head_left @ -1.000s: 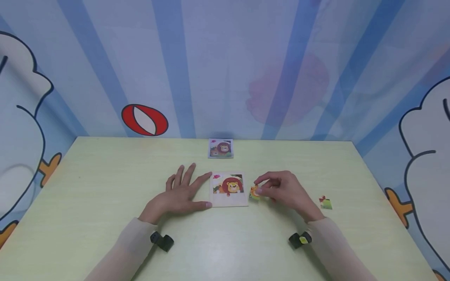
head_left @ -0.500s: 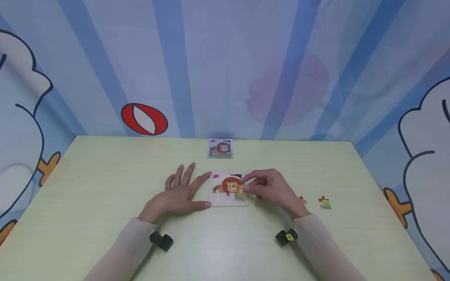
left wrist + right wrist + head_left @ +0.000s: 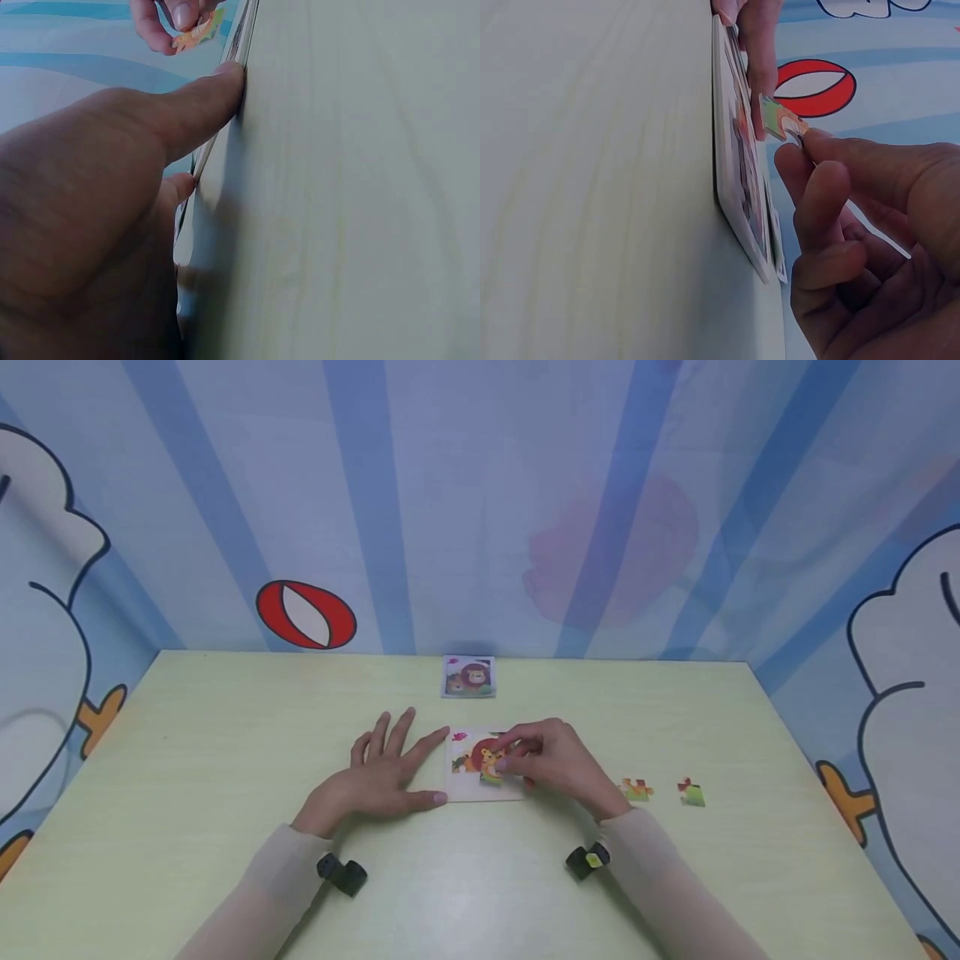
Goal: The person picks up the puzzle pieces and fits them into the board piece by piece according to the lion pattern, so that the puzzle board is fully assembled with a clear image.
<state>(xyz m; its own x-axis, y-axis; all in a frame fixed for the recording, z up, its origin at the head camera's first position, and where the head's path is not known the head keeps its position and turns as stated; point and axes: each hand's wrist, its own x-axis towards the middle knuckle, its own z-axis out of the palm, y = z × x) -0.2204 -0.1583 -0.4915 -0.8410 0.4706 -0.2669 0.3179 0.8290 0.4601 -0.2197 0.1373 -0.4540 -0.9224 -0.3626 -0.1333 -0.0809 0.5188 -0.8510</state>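
two loose puzzle pieces (image 3: pixel 692 792): head view only

Booth-like nook, pale table (image 3: pixel 465 893), striped blue backdrop (image 3: pixel 480 527) with cartoon prints (image 3: pixel 307 615)

I logged the square puzzle board (image 3: pixel 467 789) as flat, lion artwork filling its upper part, its lower strip white; the left hand (image 3: pixel 375 785) touched its left edge with thumb and index finger. I logged the puzzle piece (image 3: pixel 490 777), orange-yellow with a green edge, as tilted, pinched by the right hand (image 3: pixel 551 760) just above the board
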